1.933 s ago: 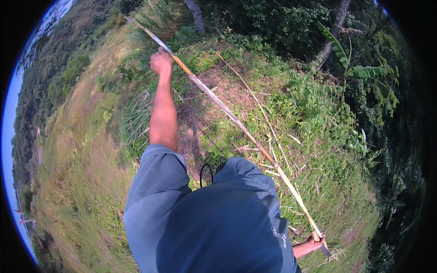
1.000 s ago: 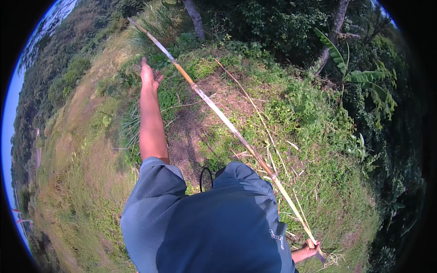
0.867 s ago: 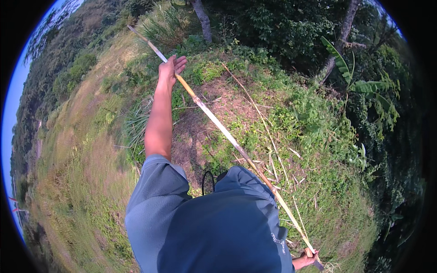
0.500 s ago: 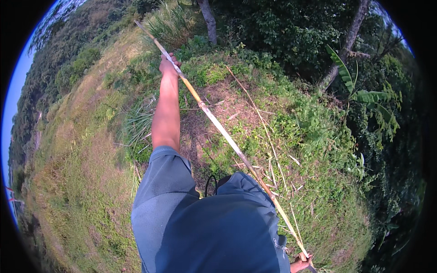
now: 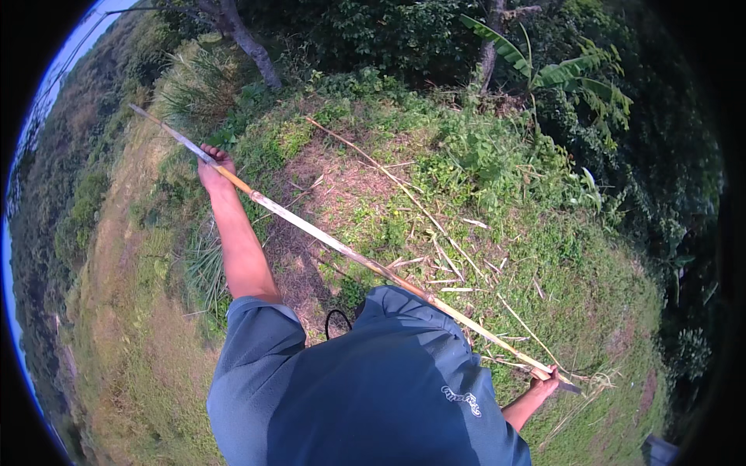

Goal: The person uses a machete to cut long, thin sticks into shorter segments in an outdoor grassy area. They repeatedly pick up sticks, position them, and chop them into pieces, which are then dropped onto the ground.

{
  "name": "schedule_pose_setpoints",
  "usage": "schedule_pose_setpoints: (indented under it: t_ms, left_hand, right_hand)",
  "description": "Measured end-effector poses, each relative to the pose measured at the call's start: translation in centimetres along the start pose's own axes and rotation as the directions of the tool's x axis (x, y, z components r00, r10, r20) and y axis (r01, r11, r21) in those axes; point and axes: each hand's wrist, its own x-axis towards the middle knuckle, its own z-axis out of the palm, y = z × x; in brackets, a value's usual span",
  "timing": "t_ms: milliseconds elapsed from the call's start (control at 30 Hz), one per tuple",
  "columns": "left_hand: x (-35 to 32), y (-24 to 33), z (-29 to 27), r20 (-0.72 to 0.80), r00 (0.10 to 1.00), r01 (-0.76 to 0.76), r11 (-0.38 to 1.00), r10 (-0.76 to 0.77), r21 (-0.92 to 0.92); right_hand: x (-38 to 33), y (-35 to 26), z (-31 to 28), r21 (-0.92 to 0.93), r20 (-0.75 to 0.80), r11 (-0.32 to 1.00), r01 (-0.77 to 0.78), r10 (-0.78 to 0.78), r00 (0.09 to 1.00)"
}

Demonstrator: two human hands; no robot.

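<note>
A long, thin cane pole, pale with orange-brown stretches, runs slantwise across the front of my body from upper left to lower right. With the arm stretched out, my left hand is closed around it near its far, pointed end. At the lower right my right hand grips the near end. A dark, flat piece sticks out just past that hand; whether it belongs to the pole or is a separate blade I cannot tell.
Another thin dry stalk lies on the ground ahead, with scattered cane pieces near it. Cut green stalks lie by my left arm. Trees and a broad-leaved plant stand beyond; a grassy slope falls away to the left.
The pole has swung to a flatter slant across the view. My left hand appears farther left and lower, and my right hand has come up and right, showing more of its forearm.
</note>
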Motion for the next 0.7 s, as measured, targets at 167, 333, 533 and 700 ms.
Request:
schedule_pose_setpoints:
  t_ms: [167,333,533,700]
  left_hand:
    - [-15.3,-12.9,1.0,0.098,0.935,0.265,0.855,-0.341,0.446]
    - [-38.4,-24.1,10.3,0.447,0.132,0.416,0.459,-0.885,0.785]
    - [-36.6,-28.1,13.5,0.294,0.371,0.738,0.472,-0.881,0.483]
    - [-34.2,-25.1,14.3,0.275,0.517,0.646,0.58,-0.81,0.496]
  right_hand:
    - [-6.9,7.0,14.8,0.214,0.082,0.96,0.178,-0.2,0.976]
    - [-17.7,12.5,25.7,0.208,0.182,0.975,0.079,-0.118,0.976]
    - [-20.3,11.1,26.2,-0.143,0.414,0.986,0.09,-0.023,0.91]
    - [-18.0,10.8,21.5,-0.562,0.239,0.704,0.434,-0.364,0.9]
